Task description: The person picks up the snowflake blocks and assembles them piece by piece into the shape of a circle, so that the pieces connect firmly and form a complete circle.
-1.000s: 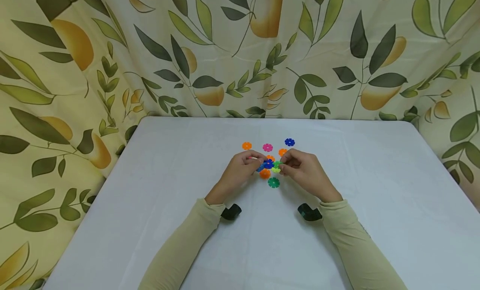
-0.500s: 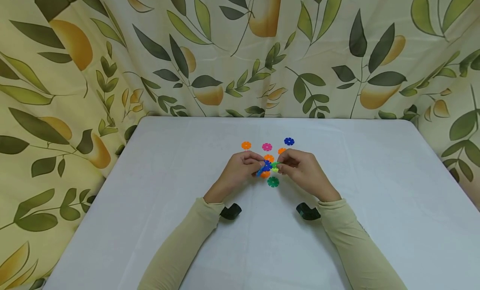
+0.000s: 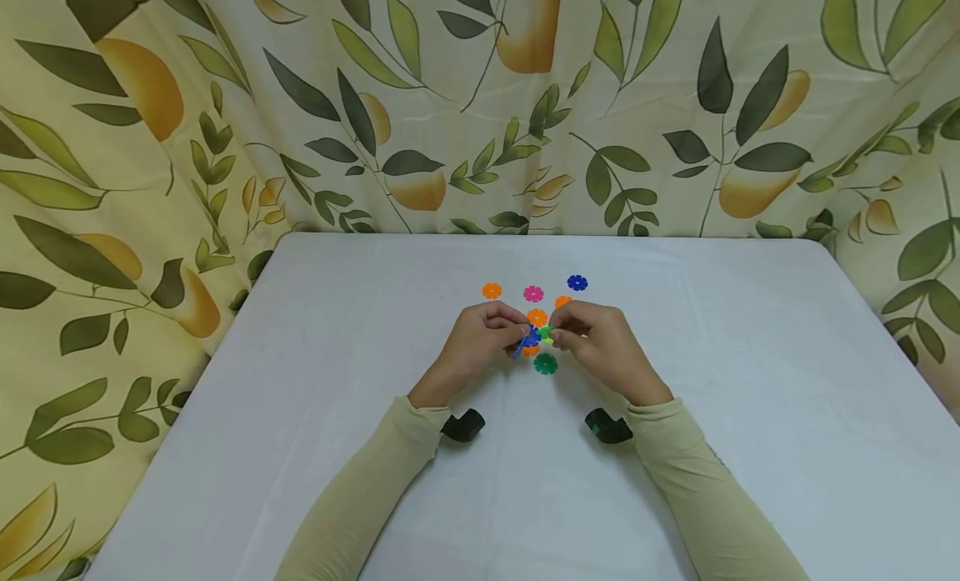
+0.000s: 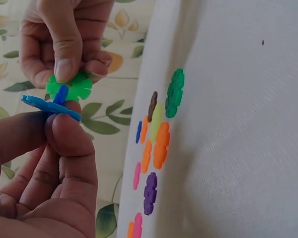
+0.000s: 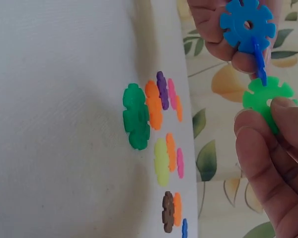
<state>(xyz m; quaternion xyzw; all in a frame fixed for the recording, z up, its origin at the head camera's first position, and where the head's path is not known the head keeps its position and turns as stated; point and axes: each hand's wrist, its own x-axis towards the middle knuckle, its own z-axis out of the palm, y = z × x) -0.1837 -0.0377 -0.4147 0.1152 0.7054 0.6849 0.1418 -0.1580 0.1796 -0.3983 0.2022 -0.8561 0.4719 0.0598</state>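
Note:
My left hand (image 3: 483, 341) pinches a light blue notched interlocking disc (image 5: 237, 29) between thumb and fingers. A dark blue disc (image 5: 260, 62) is slotted crosswise into it, seen nearly edge-on in the right wrist view. My right hand (image 3: 609, 345) pinches a bright green disc (image 5: 257, 98) between thumb and forefinger. The green disc's edge meets the dark blue disc's edge, and in the left wrist view the two overlap. Both hands are raised over the white table, close together. Fingers cover parts of the light blue and green discs.
Several loose discs lie on the white table (image 3: 337, 314) below and beyond the hands: dark green (image 3: 542, 364), orange (image 3: 491, 291), pink (image 3: 533, 294), dark blue (image 3: 577, 282), purple (image 4: 149, 196) and brown (image 5: 168, 213). A leaf-and-fruit patterned curtain (image 3: 450, 106) hangs behind the table's far edge.
The right hand has moved slightly left, bringing the green disc against the dark blue one. The blue discs have turned and dipped a little in the left hand.

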